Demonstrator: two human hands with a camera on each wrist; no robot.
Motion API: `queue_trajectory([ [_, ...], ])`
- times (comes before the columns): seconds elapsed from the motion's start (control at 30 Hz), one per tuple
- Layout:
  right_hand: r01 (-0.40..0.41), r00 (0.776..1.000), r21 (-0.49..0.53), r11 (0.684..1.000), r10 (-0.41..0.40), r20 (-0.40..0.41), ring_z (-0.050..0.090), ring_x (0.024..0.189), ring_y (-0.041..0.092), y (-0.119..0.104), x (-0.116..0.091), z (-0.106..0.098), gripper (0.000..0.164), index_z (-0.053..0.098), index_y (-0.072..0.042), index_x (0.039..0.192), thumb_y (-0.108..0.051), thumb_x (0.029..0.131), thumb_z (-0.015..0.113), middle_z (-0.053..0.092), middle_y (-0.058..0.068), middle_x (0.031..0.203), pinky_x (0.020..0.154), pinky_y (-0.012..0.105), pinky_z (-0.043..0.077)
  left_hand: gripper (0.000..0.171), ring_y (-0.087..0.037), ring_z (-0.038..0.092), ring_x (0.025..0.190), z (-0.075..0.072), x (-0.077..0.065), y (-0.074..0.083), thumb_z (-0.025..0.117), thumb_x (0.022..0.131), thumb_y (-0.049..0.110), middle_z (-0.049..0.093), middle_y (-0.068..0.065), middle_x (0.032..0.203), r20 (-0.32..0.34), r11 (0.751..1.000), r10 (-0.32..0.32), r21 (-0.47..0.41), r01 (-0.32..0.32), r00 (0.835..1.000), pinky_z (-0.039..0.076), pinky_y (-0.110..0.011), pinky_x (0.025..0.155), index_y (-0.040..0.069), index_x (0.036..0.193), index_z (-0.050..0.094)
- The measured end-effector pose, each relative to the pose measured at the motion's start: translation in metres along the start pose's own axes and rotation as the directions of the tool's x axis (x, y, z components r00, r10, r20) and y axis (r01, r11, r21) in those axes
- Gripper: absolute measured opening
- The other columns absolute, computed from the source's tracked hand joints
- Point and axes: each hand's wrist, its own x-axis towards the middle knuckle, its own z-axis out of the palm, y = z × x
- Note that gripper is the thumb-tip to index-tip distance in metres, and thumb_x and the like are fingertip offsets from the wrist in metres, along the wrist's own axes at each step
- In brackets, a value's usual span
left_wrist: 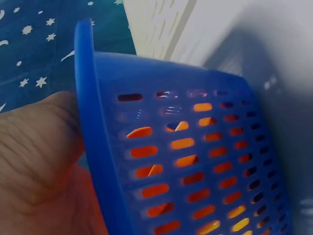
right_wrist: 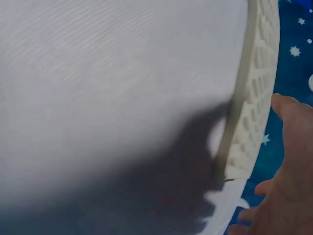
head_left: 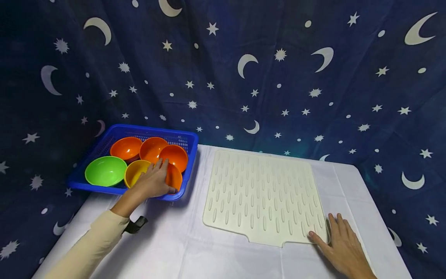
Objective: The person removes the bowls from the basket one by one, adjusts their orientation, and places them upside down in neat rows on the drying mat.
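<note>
My left hand (head_left: 153, 183) reaches over the near rim of a blue plastic basket (head_left: 192, 164), its fingers spread over an orange bowl (head_left: 175, 176) in the near right corner. The thumb lies by that bowl's near side. In the left wrist view, the basket's slotted wall (left_wrist: 161, 83) stands in front of the hand (left_wrist: 39, 152). My right hand (head_left: 343, 246) is at the near right corner of a cream ridged mat (head_left: 261, 193), fingers extended and thumb over its edge. No object shows in this hand (right_wrist: 293, 156) in the right wrist view.
More orange bowls (head_left: 126, 149), a yellow bowl (head_left: 134, 174) and a green bowl (head_left: 106, 171) sit in the basket. A white cloth (head_left: 216, 252) covers the table. A dark blue curtain (head_left: 223, 58) with moons and stars hangs behind it.
</note>
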Motion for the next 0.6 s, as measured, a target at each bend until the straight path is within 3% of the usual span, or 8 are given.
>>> queue_trajectory([
  [0.13, -0.099, 0.984, 0.032, 0.995, 0.093, 0.155, -0.007, 0.140, 0.063, 0.008, 0.000, 0.006, 0.120, -0.002, 0.028, 0.144, -0.070, 0.096, 0.047, -0.005, 0.053, 0.147, 0.113, 0.066, -0.008, 0.108, -0.059, 0.031, 0.134, -0.002, 0.005, 0.004, 0.086, 0.080, 0.033, 0.020, -0.038, 0.156, 0.075, 0.997, -0.016, 0.070, 0.010, 0.997, 0.037, -0.074, 0.097, -0.014, 0.153, 0.021],
  [0.23, -0.131, 0.968, 0.037, 0.991, 0.120, 0.221, -0.014, 0.140, 0.060, 0.012, 0.000, 0.008, 0.125, -0.008, 0.029, 0.142, -0.072, 0.094, 0.047, -0.010, 0.052, 0.148, 0.112, 0.062, -0.014, 0.107, -0.059, 0.032, 0.132, -0.002, 0.008, 0.004, 0.086, 0.080, 0.035, 0.023, -0.039, 0.153, 0.114, 0.992, -0.024, 0.127, 0.010, 0.993, 0.039, -0.073, 0.096, -0.014, 0.152, 0.025],
  [0.33, -0.126, 0.967, 0.029, 0.992, 0.116, 0.227, -0.013, 0.141, 0.060, 0.014, -0.001, 0.006, 0.125, -0.005, 0.028, 0.143, -0.072, 0.093, 0.050, -0.007, 0.051, 0.149, 0.112, 0.064, -0.012, 0.107, -0.058, 0.032, 0.132, -0.001, 0.011, 0.002, 0.086, 0.079, 0.039, 0.027, -0.039, 0.151, 0.129, 0.988, -0.022, 0.154, 0.002, 0.991, 0.039, -0.072, 0.097, -0.014, 0.151, 0.028],
  [0.47, -0.088, 0.974, 0.017, 0.996, 0.082, 0.209, -0.006, 0.143, 0.060, 0.015, -0.002, 0.003, 0.123, 0.005, 0.024, 0.149, -0.073, 0.090, 0.053, 0.001, 0.047, 0.153, 0.111, 0.070, -0.004, 0.107, -0.055, 0.035, 0.125, -0.001, 0.013, -0.001, 0.089, 0.074, 0.044, 0.033, -0.038, 0.142, 0.084, 0.983, 0.003, 0.180, -0.018, 0.996, 0.043, -0.068, 0.095, -0.012, 0.148, 0.037],
  [0.6, -0.060, 0.979, -0.016, 0.998, 0.062, 0.196, 0.000, 0.142, 0.061, 0.017, -0.006, 0.005, 0.122, 0.013, 0.020, 0.151, -0.076, 0.088, 0.054, 0.007, 0.043, 0.155, 0.107, 0.076, 0.002, 0.107, -0.052, 0.036, 0.118, -0.002, 0.014, -0.003, 0.090, 0.069, 0.053, 0.037, -0.034, 0.135, 0.033, 0.975, 0.020, 0.222, -0.027, 0.999, 0.039, -0.064, 0.095, -0.007, 0.145, 0.046],
])
